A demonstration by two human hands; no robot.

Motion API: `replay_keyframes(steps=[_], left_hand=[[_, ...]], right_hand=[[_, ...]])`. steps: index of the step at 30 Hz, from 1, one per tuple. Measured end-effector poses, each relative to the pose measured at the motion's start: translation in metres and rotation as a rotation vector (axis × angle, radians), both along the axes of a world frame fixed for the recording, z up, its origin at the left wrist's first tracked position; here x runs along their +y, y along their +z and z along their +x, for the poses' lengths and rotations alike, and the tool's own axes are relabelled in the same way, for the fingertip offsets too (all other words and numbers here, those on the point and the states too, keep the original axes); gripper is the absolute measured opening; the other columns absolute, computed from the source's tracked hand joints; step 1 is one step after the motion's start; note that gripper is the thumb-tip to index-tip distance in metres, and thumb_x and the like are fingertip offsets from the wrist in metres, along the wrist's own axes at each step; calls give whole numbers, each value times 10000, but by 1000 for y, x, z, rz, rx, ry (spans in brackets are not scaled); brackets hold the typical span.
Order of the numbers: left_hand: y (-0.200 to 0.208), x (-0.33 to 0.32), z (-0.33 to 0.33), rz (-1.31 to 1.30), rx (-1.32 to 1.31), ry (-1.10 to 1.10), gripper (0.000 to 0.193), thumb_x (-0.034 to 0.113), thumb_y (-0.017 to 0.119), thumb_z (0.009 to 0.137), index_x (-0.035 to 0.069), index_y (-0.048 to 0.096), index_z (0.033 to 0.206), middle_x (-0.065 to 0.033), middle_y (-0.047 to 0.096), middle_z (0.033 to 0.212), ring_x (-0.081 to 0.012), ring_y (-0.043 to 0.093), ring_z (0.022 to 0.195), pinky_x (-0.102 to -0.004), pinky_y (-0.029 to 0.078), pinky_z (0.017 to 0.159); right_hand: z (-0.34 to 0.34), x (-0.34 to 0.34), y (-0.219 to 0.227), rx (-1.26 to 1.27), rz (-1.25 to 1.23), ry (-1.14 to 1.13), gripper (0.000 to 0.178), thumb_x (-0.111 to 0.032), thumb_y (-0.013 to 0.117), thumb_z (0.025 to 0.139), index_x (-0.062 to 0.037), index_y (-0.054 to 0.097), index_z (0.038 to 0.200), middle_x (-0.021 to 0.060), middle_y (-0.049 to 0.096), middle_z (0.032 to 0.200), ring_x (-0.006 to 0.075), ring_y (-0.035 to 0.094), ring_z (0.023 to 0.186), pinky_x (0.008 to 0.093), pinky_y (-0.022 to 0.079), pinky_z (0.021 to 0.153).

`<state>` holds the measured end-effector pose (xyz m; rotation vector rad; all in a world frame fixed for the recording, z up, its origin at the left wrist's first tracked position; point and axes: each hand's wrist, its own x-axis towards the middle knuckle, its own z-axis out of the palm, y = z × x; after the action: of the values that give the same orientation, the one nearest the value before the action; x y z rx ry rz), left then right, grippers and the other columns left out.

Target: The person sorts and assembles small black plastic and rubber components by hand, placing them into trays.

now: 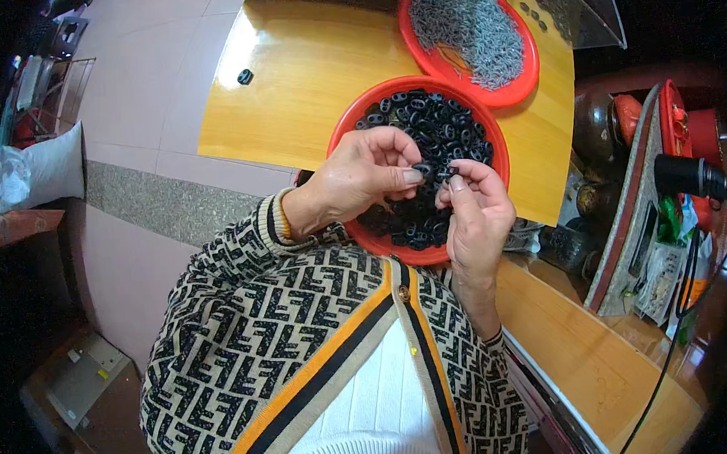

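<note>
Pale tile floor [122, 100] ran along the left, speckled gray strip [165, 209] crossing it; yellow table [291, 99] caught some glare [243, 42].

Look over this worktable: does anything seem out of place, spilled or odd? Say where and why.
One black piece lies alone on the table, at left, apart from the red basin of similar pieces, so it looks stray. A few dark pieces also appear scattered beyond the grey parts.
</note>
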<state>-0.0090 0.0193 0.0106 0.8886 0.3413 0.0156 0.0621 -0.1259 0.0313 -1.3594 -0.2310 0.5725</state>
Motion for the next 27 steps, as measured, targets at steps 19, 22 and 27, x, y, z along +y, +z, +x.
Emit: replay_keyframes(steps=[19,22,27], left_hand=[[-9,-13,-3,138,-111,39,170,-4,577,776,-26,565,944,-42,578,756,-98,557,642,-197,455,580],[-7,-9,-3,-86,-133,2,185,6,549,801,-17,546,984,-54,567,738,-110,554,628,-203,459,569],[-7,-4,-6,-617,-21,-79,206,20,498,838,5,505,1043,-78,559,773,-132,558,653,-217,478,573]], right_hand=[[-1,7,2,64,76,63,113,0,498,827,29,509,935,43,555,750,69,531,625,195,459,570],[0,8,3,65,89,35,111,0,499,825,29,505,933,46,555,742,71,528,618,193,455,570],[-2,4,8,-109,-31,-23,110,4,496,824,27,495,932,40,549,743,69,519,616,188,442,575]])
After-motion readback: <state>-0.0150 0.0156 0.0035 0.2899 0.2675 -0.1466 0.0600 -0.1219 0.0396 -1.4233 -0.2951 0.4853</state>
